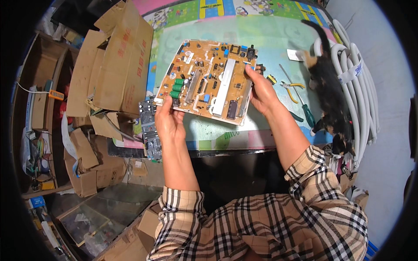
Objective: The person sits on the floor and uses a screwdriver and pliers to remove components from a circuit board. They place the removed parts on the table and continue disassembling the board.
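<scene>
Between my two hands I hold a tan circuit board [204, 69] above the table. Green cylinders, a long pale metal heat sink and many small parts stand on its upper face. My left hand [170, 122] grips the near left corner, thumb on top and fingers partly hidden beneath. On the right edge, my right hand [262, 90] has its thumb over the board, its other fingers mostly hidden below. A dark circuit board [150, 130] lies at the table's left edge, beside my left hand. Yellow-handled pliers [291, 91] and a green-handled screwdriver [308, 114] lie right of my right hand.
A black and orange cat [329, 91] is on the table's right side, against coiled white hose [355, 87]. An open cardboard box [119, 65] stands at the left. A small yellow-and-black part [271, 79] and a white card [295, 55] lie on the patterned table cover [270, 26].
</scene>
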The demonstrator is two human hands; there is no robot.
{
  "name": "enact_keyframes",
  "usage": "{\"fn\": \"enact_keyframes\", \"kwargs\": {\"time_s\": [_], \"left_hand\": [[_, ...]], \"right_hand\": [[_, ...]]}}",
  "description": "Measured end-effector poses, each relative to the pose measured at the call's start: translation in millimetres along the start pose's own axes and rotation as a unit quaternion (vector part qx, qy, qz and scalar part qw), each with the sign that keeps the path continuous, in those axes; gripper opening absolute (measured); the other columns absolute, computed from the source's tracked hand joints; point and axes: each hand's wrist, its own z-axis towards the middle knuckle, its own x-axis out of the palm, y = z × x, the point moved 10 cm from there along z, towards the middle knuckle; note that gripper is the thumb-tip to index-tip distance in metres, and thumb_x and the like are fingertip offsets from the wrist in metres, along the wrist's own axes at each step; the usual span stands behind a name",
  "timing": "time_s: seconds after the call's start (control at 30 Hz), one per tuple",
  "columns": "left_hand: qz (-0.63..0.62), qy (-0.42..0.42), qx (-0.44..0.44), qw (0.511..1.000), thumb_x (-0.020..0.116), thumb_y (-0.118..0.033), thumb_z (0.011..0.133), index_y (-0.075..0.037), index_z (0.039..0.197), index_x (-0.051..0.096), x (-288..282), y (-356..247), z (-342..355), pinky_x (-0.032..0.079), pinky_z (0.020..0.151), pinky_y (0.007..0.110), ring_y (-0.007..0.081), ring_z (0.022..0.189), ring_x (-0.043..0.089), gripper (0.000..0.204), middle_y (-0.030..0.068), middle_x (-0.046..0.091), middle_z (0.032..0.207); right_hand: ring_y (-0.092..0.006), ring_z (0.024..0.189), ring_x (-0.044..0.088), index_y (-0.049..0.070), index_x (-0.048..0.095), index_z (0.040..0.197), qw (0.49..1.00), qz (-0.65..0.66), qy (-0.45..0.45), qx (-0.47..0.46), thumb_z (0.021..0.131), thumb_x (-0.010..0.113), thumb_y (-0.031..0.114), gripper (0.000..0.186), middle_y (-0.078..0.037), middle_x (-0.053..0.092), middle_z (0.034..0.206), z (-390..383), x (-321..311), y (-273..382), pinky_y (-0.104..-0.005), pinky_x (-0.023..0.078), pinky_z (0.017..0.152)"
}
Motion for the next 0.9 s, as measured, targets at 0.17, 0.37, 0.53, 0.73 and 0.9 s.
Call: {"fn": "enact_keyframes", "kwargs": {"time_s": [0.17, 0.37, 0.53, 0.73, 0.9], "left_hand": [[0.005, 0.009, -0.003, 1.000, 0.063, -0.011, 0.093, -0.001, 0.109, 0.056, -4, 0, 3, 0.054, 0.063, 0.030, 0.0169, 0.079, 0.066, 0.020, 0.0097, 0.066, 0.096], [0.020, 0.019, 0.002, 1.000, 0.062, -0.016, 0.093, 0.001, 0.115, 0.059, -12, 1, 9, 0.056, 0.082, 0.037, 0.0224, 0.095, 0.066, 0.029, 0.0119, 0.066, 0.108], [0.027, 0.026, 0.003, 0.999, 0.063, -0.016, 0.093, 0.001, 0.115, 0.059, -12, 0, 8, 0.057, 0.079, 0.036, 0.0222, 0.092, 0.066, 0.028, 0.0126, 0.066, 0.108], [0.028, 0.012, -0.001, 1.000, 0.064, -0.017, 0.092, 0.001, 0.113, 0.060, -13, 1, 7, 0.057, 0.078, 0.036, 0.0222, 0.091, 0.066, 0.028, 0.0124, 0.066, 0.105], [0.027, 0.011, 0.001, 1.000, 0.065, -0.019, 0.092, -0.001, 0.111, 0.061, -18, 1, 10, 0.056, 0.076, 0.034, 0.0214, 0.089, 0.066, 0.027, 0.0110, 0.066, 0.104]], "right_hand": [[-0.0201, 0.107, 0.063, -0.004, 0.053, 0.124, 1.000, -0.003, 0.020, -0.004, 0.097, 0.058, 0.031, 0.045, -0.014, 0.061, 0.120, 3, 0, -4, -0.0332, 0.053, 0.093], [-0.0187, 0.102, 0.065, -0.004, 0.055, 0.122, 0.999, -0.009, 0.037, 0.005, 0.095, 0.061, 0.024, 0.039, -0.012, 0.064, 0.116, 5, -1, -7, -0.0313, 0.055, 0.090], [-0.0190, 0.104, 0.064, -0.005, 0.053, 0.123, 0.999, -0.021, 0.034, 0.009, 0.095, 0.061, 0.022, 0.040, -0.014, 0.063, 0.117, 5, -3, -9, -0.0313, 0.053, 0.092], [-0.0196, 0.104, 0.064, -0.006, 0.051, 0.123, 0.999, -0.011, 0.041, 0.012, 0.094, 0.061, 0.021, 0.041, -0.016, 0.062, 0.118, 5, -2, -9, -0.0307, 0.054, 0.092], [-0.0178, 0.099, 0.066, -0.004, 0.056, 0.119, 0.999, -0.010, 0.033, 0.018, 0.094, 0.062, 0.022, 0.036, -0.011, 0.065, 0.112, 1, 3, -8, -0.0306, 0.057, 0.086]]}}
